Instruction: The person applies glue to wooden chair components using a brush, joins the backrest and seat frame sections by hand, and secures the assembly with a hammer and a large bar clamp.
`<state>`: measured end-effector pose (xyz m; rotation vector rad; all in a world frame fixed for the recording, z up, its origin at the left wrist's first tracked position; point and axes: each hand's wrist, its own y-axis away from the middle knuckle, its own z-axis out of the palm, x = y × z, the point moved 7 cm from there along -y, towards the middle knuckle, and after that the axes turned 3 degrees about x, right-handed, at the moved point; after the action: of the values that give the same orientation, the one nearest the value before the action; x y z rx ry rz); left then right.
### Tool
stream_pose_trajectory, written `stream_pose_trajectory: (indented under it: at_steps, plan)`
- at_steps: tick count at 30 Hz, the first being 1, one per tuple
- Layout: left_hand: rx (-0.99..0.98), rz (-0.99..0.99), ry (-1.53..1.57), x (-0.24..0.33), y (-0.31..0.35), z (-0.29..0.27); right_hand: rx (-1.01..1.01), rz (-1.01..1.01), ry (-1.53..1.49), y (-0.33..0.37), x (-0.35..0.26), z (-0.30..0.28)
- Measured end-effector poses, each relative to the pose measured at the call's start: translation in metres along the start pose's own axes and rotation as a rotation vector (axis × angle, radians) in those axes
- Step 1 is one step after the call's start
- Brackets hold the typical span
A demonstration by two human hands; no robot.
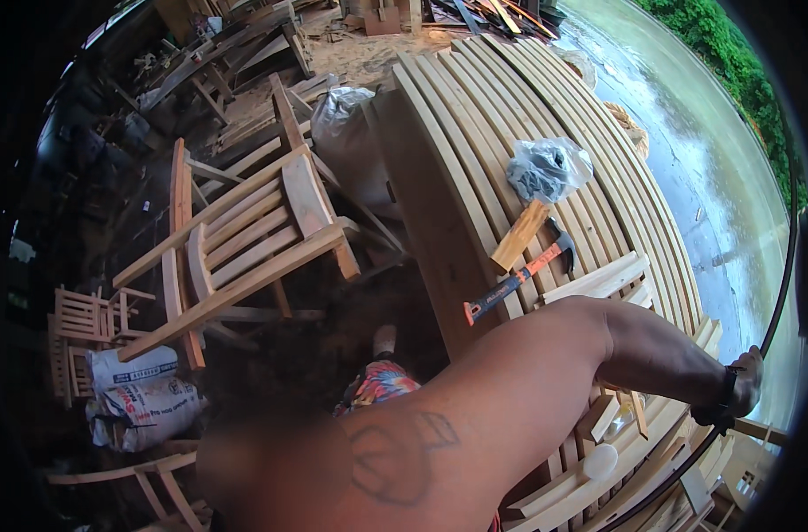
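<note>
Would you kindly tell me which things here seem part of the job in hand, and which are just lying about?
In hand, apparently:
- Dark cable, meeting the right hand; grip unclear

Lying about, it seems:
- Orange-handled hammer
- Wood block
- Plastic bag
- Slatted wooden frame
- White sacks

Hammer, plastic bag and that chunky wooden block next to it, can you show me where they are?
Hammer (517,280): head view, middle of its orange and black handle.
Plastic bag (551,170): head view, middle of its crumpled side.
Wooden block (521,236): head view, middle of its broad face.
</note>
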<state>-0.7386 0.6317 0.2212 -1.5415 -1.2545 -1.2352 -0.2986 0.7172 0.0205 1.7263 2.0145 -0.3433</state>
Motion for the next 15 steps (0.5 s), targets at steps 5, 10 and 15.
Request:
stream_pose_trajectory:
  at_steps: [5, 10, 15]
  plan:
    - [0.253, 0.019, 0.196, 0.004, 0.121, -0.148, -0.224, -0.052, -0.056, 0.005, -0.061, 0.052]
    - [0.737, 0.114, 0.293, -0.041, 0.296, -0.309, -0.412, -0.041, -0.081, 0.030, -0.137, 0.100]
    - [0.955, 0.083, 0.400, -0.141, 0.456, -0.458, -0.602, -0.054, -0.092, 0.057, -0.220, 0.153]
